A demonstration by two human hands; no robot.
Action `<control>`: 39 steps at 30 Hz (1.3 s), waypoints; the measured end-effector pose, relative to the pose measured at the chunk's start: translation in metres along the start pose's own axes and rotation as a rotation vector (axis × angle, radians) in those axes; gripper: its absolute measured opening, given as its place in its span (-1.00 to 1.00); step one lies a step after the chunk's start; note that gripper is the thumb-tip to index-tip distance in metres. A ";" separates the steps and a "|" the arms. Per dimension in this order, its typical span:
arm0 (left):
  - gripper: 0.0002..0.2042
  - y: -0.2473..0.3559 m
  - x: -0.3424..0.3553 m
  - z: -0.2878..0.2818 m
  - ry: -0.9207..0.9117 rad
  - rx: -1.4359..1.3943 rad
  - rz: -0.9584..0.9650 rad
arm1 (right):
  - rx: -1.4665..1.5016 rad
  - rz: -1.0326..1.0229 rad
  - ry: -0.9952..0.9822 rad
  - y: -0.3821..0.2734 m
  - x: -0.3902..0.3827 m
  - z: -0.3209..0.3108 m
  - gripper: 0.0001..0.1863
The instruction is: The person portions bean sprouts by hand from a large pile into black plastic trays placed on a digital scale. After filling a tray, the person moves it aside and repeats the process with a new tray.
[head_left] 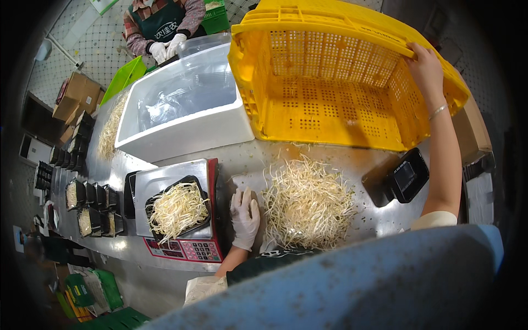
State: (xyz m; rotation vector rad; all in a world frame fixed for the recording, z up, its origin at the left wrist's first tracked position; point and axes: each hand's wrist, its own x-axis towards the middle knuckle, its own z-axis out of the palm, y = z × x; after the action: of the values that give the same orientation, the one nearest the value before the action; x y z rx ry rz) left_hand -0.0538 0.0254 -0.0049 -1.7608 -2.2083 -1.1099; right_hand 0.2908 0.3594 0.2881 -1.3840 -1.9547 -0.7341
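Observation:
With my right hand (426,71), which is bare, I grip the rim of a large yellow plastic crate (352,118). The crate is tilted with its open side toward me, and some bits of sprout cling inside it. My left hand (245,220), in a white glove, rests on the metal table with its fingers stretched out. It lies between a red-edged weighing scale (198,251) and a loose pile of bean sprouts (308,203). On the scale's plate sits a black tray (202,221) heaped with bean sprouts (179,212).
Left of the crate stands a white foam box (187,132) with a clear plastic liner. Black trays (408,176) stand at the right. Several filled packs (91,201) sit at the far left. Across the table, a gloved co-worker (165,27) works beside another sprout heap (111,126).

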 end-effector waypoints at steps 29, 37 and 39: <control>-0.29 0.041 0.079 0.070 -0.315 -0.265 0.197 | 0.618 0.044 -0.588 -0.115 -0.277 0.023 -0.53; -0.40 0.085 0.068 0.066 -0.882 -0.318 0.091 | -0.137 0.346 -0.512 -0.033 -0.381 -0.050 -0.12; -0.50 0.078 0.051 0.058 -0.808 -0.482 -0.026 | -0.247 0.497 -0.517 -0.032 -0.381 -0.058 -0.11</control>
State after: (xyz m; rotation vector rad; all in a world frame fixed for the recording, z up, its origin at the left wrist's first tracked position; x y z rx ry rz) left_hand 0.0191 0.1053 0.0149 -2.7900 -2.4916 -1.1356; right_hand 0.3669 0.0770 0.0352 -2.2808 -1.7855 -0.4108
